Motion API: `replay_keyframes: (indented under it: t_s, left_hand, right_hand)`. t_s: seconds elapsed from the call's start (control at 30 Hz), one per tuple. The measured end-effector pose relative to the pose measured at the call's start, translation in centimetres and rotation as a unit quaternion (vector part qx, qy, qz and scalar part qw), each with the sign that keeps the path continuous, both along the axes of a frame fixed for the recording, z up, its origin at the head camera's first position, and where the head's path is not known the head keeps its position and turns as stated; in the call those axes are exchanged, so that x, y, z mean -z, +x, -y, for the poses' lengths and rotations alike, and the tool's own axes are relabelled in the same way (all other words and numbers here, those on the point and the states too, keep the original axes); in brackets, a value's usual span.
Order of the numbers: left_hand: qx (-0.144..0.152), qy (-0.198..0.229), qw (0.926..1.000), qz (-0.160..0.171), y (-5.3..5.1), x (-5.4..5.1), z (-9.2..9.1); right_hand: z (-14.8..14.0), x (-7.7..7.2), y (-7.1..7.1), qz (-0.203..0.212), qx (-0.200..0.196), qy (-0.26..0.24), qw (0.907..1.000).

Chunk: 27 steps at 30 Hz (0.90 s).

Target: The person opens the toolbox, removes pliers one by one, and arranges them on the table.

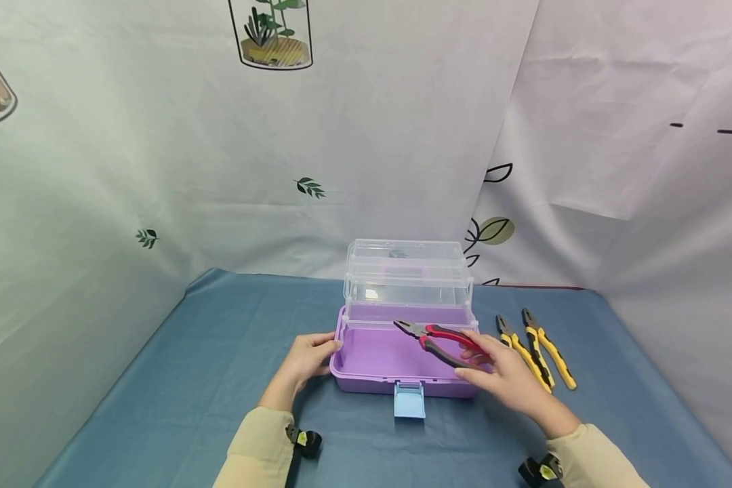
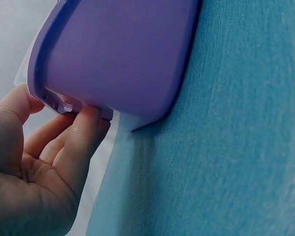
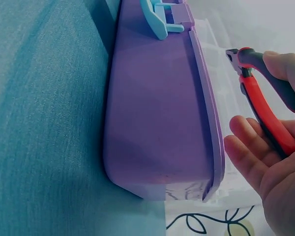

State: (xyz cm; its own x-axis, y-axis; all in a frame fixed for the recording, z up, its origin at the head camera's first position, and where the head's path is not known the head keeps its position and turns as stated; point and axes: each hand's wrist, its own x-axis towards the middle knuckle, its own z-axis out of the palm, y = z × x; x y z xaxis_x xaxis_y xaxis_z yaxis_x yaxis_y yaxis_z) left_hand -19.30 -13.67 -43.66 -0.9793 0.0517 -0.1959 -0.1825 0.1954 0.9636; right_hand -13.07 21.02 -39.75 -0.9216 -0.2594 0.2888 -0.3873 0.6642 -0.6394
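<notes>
A purple toolbox with a clear lid stands with its lid raised. The left hand grips the box's left end, thumb on the rim; in the left wrist view the fingers curl against the purple wall. Above the box's right half, the right hand holds red and black pliers, their handles spread and their metal nose toward the left. In the right wrist view the thumb lies on one handle of the pliers.
Two pairs of yellow and black pliers lie on the blue cloth to the right of the box. A light blue latch hangs at the box's front. White printed fabric stands behind and at both sides.
</notes>
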Motion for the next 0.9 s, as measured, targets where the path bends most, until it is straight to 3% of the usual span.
replay_keyframes:
  t_s: [0.27,0.9]
  left_hand:
    - [-0.007,0.002,1.0,-0.002,-0.1,0.1,0.0]
    - [-0.003,0.011,0.9999,0.001,0.0,0.0,0.0]
  right_hand:
    - [-0.2,0.2,0.3,-0.046,0.021,0.01,0.9987]
    - [-1.5,0.5,0.8,-0.089,0.068,-0.007,0.9936]
